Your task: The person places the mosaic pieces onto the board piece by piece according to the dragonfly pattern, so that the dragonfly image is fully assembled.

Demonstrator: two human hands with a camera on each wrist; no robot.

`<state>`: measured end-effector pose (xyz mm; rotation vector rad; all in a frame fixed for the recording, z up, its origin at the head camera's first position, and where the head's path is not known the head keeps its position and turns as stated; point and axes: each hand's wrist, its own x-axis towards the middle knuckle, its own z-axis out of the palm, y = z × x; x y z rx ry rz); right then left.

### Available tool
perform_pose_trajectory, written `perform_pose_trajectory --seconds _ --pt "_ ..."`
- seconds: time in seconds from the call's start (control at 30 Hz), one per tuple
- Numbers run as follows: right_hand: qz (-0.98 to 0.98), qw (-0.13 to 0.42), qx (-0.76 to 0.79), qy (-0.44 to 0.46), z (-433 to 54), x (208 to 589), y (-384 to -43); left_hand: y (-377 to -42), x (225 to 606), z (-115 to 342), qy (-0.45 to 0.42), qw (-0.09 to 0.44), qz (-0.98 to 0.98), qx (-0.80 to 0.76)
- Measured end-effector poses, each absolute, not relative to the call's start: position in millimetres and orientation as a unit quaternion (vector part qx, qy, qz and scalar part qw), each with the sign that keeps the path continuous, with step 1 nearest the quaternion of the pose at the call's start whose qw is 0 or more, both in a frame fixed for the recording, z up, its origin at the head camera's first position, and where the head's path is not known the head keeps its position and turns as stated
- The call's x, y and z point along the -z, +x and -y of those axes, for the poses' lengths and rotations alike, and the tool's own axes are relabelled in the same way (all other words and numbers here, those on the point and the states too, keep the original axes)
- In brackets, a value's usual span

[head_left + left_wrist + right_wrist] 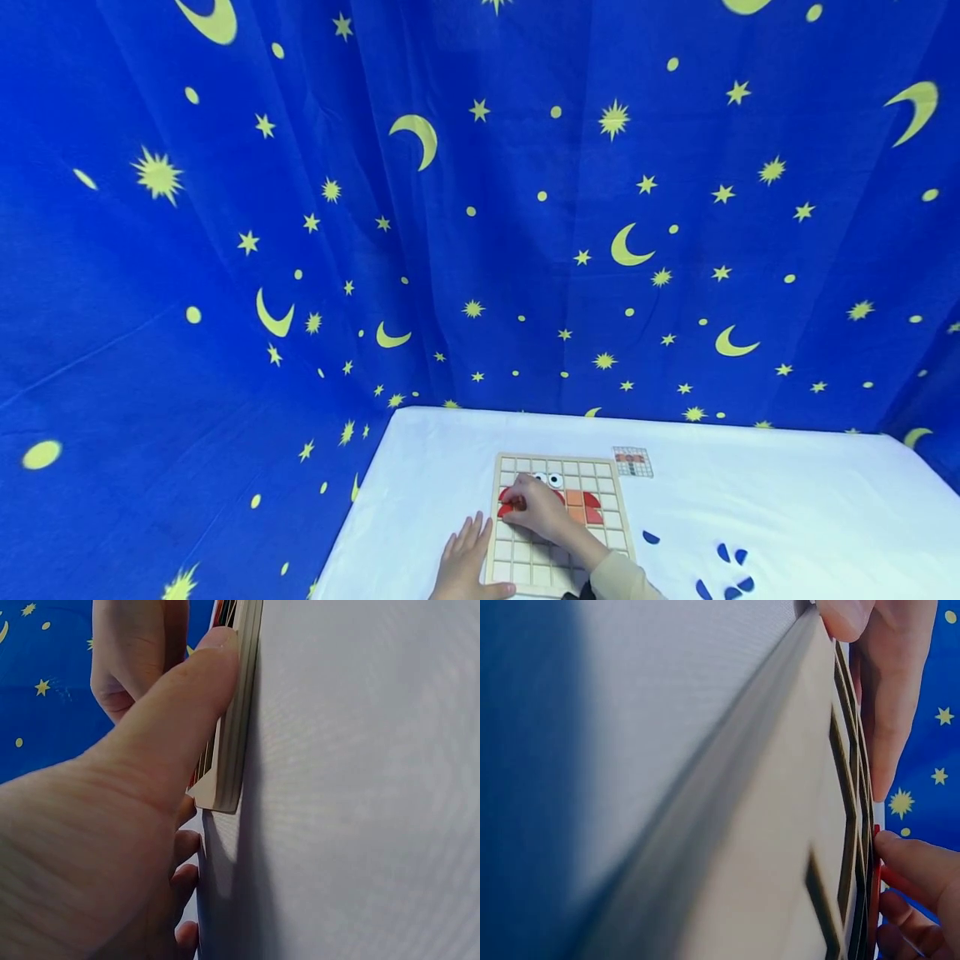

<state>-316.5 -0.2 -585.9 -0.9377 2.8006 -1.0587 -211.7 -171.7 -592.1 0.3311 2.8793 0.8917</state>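
Note:
A light wooden grid board [521, 572] lies on the table. My right hand [540, 510] is over its left part and pinches a small red piece [901, 882] between thumb and fingers, just at the grid. More red lies under the fingertips, partly hidden by the hand. Orange square tiles [574, 498] and red rounded pieces [592, 501] sit right of the hand. Above them is a white eye piece [555, 481] with a black dot, a second one beside it. My left hand [467, 562] lies with fingers spread along the board's left side, its thumb resting on the frame.
A small picture card [633, 462] with a gridded red figure lies past the board's top right corner. Several dark blue half-round pieces [651, 537] are scattered on the white tablecloth [795, 500] to the right. A blue curtain [525, 250] with yellow moons and stars hangs behind.

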Motion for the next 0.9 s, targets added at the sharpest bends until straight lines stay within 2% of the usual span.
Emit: perform_pose_trajectory --seconds 0.6,0.9 --pt "-0.889 0.004 0.345 -0.301 0.1 583.7 -315.0 -209.4 588.6 172.4 0.119 0.039 -0.951 -0.282" --pt "-0.87 0.019 0.412 -0.27 -27.2 565.9 -306.3 -208.8 593.2 174.9 0.132 0.02 -0.952 -0.277"
